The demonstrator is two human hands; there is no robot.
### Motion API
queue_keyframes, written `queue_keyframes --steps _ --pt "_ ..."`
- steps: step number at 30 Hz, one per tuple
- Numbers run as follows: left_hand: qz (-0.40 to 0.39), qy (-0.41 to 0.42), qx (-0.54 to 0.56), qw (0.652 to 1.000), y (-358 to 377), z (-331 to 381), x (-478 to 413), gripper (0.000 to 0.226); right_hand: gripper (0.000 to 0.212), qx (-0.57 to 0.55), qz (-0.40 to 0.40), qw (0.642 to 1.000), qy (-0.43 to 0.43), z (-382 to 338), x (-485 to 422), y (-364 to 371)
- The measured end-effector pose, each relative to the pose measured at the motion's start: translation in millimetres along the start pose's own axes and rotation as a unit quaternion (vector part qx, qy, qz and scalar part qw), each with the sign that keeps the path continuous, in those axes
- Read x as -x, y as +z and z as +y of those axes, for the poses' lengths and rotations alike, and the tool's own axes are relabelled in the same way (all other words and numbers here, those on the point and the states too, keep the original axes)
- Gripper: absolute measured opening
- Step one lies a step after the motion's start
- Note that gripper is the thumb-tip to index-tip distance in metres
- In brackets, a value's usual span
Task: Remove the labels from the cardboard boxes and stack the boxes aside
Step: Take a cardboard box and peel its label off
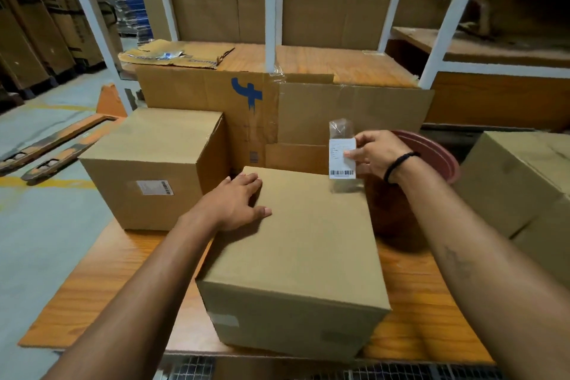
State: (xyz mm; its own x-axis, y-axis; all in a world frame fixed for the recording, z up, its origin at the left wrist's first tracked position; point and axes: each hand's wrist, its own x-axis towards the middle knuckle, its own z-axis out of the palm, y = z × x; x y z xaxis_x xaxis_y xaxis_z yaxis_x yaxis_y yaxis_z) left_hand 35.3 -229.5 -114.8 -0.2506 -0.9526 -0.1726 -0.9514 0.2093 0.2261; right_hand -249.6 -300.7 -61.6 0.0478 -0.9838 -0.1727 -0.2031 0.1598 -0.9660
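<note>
Left hand (237, 200): lies flat with fingers straight on the far left corner of the near box's top, holding nothing.
Right hand (374, 153): thumb and fingers pinch the label by its right edge; a black band (399, 163) circles the wrist.
Label (342, 158): white, barcode at the lower end, a clear tape strip standing up from its top. It is held upright over the far right corner of the near box. Whether its lower end touches the box cannot be told.
Near box (302, 256): brown, closed, at the front middle of the table (101, 281).
Left box (148, 163): closed, just beside the near box, with 1 sticker (154, 187) on its front face.
Right box (518, 182): at the right edge, apart from the near box.
Bin (431, 151): reddish, between the near box and right box, behind the right forearm.
Backdrop: flat cardboard (339, 108) leaning against a white rack (270, 9).
</note>
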Motion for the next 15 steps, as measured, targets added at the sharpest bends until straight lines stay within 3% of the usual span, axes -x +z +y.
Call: queue_keyframes --steps 5,10,15 --pt "-0.032 0.048 -0.019 0.998 -8.7 36.9 -6.9 0.062 0.016 -0.168 0.105 0.98 -0.023 7.3 17.7 -34.0" --pt "-0.027 0.094 -0.013 0.995 0.2 96.8 -21.7 0.07 0.016 -0.148 0.113 0.982 0.025 17.9 10.2 -76.9" --pt "-0.029 0.089 -0.042 0.995 12.0 129.1 -44.4 0.077 0.012 -0.185 0.138 0.973 0.026 24.0 -12.8 -105.2"
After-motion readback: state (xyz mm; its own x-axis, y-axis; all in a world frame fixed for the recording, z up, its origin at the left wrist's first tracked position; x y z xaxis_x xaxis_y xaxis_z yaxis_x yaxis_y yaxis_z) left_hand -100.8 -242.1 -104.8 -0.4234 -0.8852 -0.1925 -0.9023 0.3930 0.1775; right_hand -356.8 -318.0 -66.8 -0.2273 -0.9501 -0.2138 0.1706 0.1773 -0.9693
